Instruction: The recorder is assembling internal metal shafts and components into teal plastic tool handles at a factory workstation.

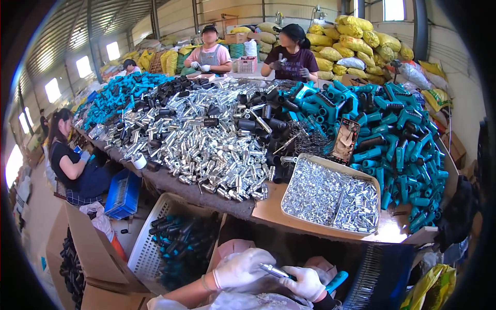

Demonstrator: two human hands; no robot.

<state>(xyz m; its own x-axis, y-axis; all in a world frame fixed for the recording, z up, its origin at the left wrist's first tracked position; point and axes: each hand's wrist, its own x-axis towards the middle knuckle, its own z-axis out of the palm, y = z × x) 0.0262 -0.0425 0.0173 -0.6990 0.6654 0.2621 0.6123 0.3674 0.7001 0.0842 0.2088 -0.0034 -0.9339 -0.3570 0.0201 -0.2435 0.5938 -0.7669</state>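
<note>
A slim silver metal fitting [275, 270] spans the gap between my two white-gloved hands, low in the view above my lap. My left hand [242, 268] is closed, its curled fingers at the fitting's left end. The fingers of my right hand [306, 284] pinch the other end. Just right of that hand a teal handle [338, 281] sticks out; whether the hand holds it or it lies in my lap cannot be made out. On the table ahead rises a big heap of silver metal fittings [217, 160]. A tray [381, 206] of small silver parts stands at the table's near edge.
Teal tool bodies [403, 150] pile up at the right, beside a small brown tray [346, 139]. Left of my lap stand a white basket [150, 248] and an open cardboard box [98, 253]. Co-workers [209, 57] sit around the table, one [67, 160] near a blue crate [123, 194].
</note>
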